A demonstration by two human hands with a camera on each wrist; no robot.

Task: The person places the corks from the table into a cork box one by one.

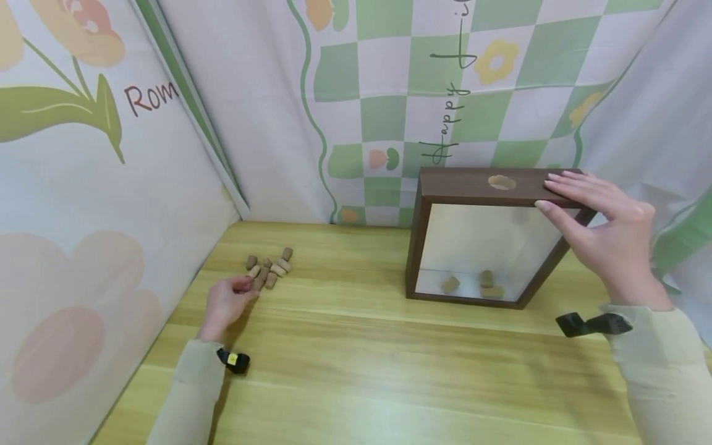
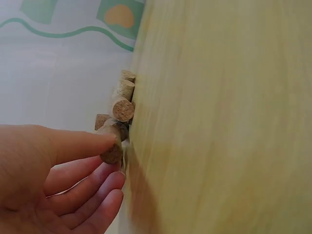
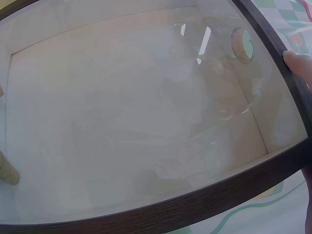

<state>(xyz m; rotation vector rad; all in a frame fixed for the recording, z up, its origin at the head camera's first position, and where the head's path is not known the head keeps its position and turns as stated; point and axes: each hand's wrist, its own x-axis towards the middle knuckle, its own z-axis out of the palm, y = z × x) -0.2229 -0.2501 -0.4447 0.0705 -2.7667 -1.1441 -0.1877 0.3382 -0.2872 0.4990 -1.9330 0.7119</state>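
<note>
"Pale sleeves come closest to us, with a black wrist camera at each cuff. Where's the left hand?"

"Over on the left of the table, by a loose cluster of corks. Its thumb and a finger pinch one brown cork at the near edge of the group, and the other fingers bend loosely below"

"Is that cork off the wood?"

"I can't tell. Its neighbours lie just beyond it, some of them touching each other"

"And the right hand?"

"Well apart from the left, at the dark wooden box standing upright on the table. The fingers stretch out across the top at its right end, and the thumb rests on the front edge"

"So the round hole in the top is near those fingertips"

"Yes, to the left of them. Through the front I see three corks at the bottom inside, one by itself on the left and two close together"

"Behind it all hangs a cloth in green and white checks"
</note>
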